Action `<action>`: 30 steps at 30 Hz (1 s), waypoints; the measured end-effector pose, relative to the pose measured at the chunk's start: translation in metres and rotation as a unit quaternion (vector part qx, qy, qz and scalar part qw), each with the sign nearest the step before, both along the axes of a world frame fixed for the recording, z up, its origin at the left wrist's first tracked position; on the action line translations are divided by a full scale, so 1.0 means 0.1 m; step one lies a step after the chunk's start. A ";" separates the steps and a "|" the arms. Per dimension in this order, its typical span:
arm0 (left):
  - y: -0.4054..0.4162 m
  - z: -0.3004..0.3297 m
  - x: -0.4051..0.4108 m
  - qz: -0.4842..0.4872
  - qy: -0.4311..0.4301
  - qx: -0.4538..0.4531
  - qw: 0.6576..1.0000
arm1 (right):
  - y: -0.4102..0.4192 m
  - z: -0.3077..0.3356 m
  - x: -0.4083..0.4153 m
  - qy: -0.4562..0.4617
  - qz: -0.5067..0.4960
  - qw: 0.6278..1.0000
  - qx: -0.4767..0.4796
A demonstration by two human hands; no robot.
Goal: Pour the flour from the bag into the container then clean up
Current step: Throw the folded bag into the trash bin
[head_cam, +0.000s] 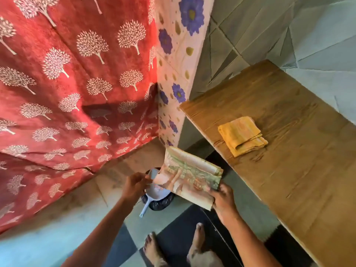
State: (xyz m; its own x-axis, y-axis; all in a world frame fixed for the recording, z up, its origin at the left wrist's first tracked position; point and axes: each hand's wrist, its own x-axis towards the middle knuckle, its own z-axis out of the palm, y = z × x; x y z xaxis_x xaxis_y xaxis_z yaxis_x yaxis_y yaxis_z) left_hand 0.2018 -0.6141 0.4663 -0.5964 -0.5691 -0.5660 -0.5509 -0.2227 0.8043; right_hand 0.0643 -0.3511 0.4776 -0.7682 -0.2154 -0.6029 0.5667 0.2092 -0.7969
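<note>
Flour bag [189,175] first: you have it flattened and held out over the floor, just off the edge of the wooden table [289,151], above a small bin lined with a black bag [160,203]. Your right hand [221,199] grips its near edge, thumb on top and fingers curled beneath; your left hand [134,185] pinches the far corner. It looks empty, so judge it as light, thin and floppy, a printed paper or plastic skin that creases where you fold it and slides a little between dusty fingers. Take it by the edges, as you do now, and keep the open end turned down toward the bin so that any leftover flour falls there and not on your feet. A pale blue dustpan [154,193] rests across the bin under the bag, its handle pointing toward you. On the table lies a folded yellow cloth [241,135], well apart from your hands. No container shows in this view.
</note>
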 end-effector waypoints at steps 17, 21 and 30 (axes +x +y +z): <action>-0.22 -4.04 0.45 -0.106 -0.257 -0.093 0.956 | -0.75 -3.43 0.13 0.082 0.158 0.954 0.241; -0.11 -5.00 0.55 -0.124 -0.321 -0.061 0.937 | -0.72 -4.23 0.17 0.244 0.316 0.847 0.350; -0.03 -5.70 0.50 -0.126 -0.284 -0.083 0.947 | -0.26 -5.13 0.34 0.308 0.381 0.772 0.405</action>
State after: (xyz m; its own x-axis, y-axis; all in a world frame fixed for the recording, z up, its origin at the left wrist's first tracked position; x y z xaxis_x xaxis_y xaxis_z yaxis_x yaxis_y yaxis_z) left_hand 0.2517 -0.6176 -0.1040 -0.3511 -0.5587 -0.7514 -0.9239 0.0764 0.3749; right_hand 0.0984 -0.3772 -0.0350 -0.7992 -0.4902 -0.3479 -0.4005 0.8658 -0.3000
